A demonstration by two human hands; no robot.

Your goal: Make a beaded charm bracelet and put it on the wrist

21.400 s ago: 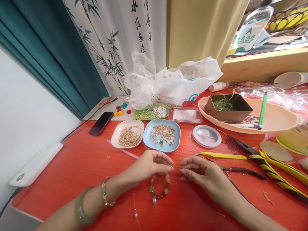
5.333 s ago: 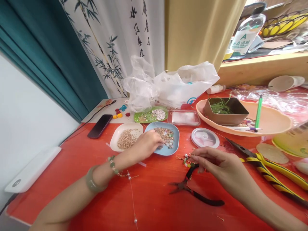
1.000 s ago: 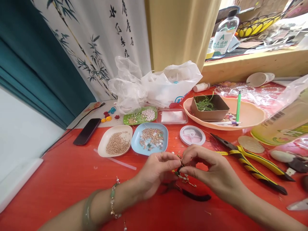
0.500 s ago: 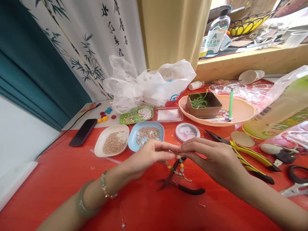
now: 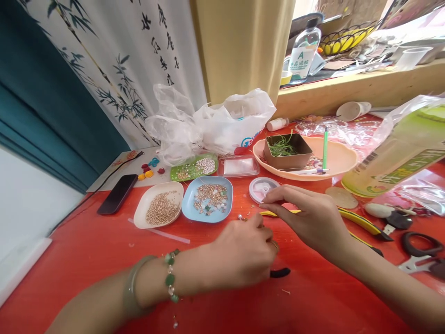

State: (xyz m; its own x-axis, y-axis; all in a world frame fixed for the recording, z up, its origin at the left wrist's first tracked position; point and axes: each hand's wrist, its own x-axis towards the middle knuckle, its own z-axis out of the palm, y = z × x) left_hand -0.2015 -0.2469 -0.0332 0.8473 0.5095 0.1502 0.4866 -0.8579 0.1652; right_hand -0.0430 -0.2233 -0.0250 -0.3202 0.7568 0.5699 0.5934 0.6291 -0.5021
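Observation:
My left hand [image 5: 243,255] lies knuckles-up low on the red table [image 5: 86,250], fingers curled shut over the black pliers [image 5: 280,272]; only one handle tip shows past the hand. My right hand [image 5: 309,218] hovers just beyond it, thumb and fingers pinched together near the clear thread spool [image 5: 259,188]. What it pinches is too small to make out. A single pearl [image 5: 239,217] rests on the table between the hands and the blue dish [image 5: 194,214] of mixed beads. The beaded strand is hidden.
A white dish [image 5: 139,221] of gold beads, a green dish [image 5: 174,175], a phone [image 5: 117,193] and plastic bags [image 5: 222,123] sit behind. To the right lie yellow-handled pliers [image 5: 361,221], a peach tray [image 5: 342,160] with a brown box [image 5: 288,160], scissors [image 5: 420,246] and a bagged green bottle [image 5: 392,157].
My hands have parted. The left hand dropped from the beaded strand onto the black pliers; the right hand moved up toward the spool. The strand is no longer visible.

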